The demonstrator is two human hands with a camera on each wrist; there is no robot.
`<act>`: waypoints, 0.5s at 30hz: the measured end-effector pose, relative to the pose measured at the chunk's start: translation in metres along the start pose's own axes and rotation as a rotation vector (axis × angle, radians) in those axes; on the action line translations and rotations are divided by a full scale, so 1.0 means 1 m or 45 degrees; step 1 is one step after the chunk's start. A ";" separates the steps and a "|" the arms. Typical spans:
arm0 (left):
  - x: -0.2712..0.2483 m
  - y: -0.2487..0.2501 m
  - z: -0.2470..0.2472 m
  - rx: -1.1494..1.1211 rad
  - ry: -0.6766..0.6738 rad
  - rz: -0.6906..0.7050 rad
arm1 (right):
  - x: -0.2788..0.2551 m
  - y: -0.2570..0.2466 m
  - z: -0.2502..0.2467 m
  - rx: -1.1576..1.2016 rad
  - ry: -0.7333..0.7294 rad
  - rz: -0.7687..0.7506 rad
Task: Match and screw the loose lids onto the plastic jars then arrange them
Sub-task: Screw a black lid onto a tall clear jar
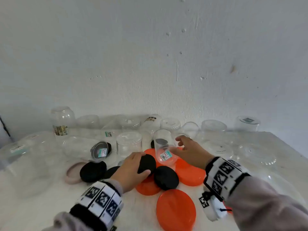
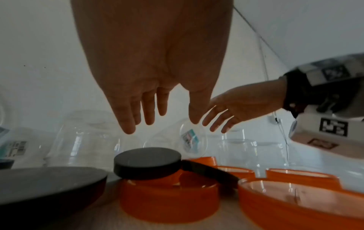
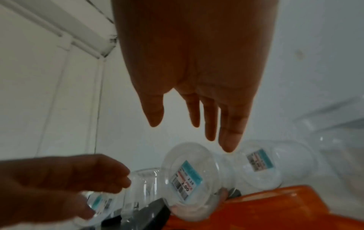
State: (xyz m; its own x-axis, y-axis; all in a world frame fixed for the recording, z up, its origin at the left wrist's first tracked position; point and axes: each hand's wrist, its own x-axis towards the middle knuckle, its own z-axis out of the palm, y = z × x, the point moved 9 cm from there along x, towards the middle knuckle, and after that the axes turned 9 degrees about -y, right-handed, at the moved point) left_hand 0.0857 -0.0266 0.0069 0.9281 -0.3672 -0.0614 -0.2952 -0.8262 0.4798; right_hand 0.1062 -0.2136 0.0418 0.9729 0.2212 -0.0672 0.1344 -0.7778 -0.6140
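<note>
Left hand fingers spread, lightly curved over a black lid, thumb at its near edge; grip not closed, and wrist view shows a gap above it. Right hand fingers open, holding nothing, reaching over a tipped clear jar. Jar lies just left of and beneath the right fingers, long axis pointing away, labelled base toward the person, resting on orange lids on the surface. Right hand is nearer the jar; lid sits just beside it, left.
</note>
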 end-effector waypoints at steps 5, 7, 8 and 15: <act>0.025 -0.008 0.015 0.191 -0.144 -0.070 | 0.033 0.015 0.013 0.037 -0.064 0.238; 0.030 -0.012 0.020 0.240 -0.187 -0.101 | 0.042 0.020 0.018 0.044 -0.095 0.307; 0.032 -0.012 0.020 0.262 -0.198 -0.111 | 0.045 0.020 0.019 0.064 -0.102 0.325; 0.039 -0.016 0.027 0.264 -0.286 -0.131 | 0.064 0.037 0.029 0.282 -0.176 0.455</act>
State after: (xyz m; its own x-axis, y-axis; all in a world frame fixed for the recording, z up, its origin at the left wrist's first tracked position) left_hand 0.1201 -0.0394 -0.0267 0.8889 -0.3436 -0.3030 -0.2639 -0.9247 0.2742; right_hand 0.1678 -0.2116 -0.0083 0.9146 0.0498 -0.4013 -0.2640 -0.6783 -0.6857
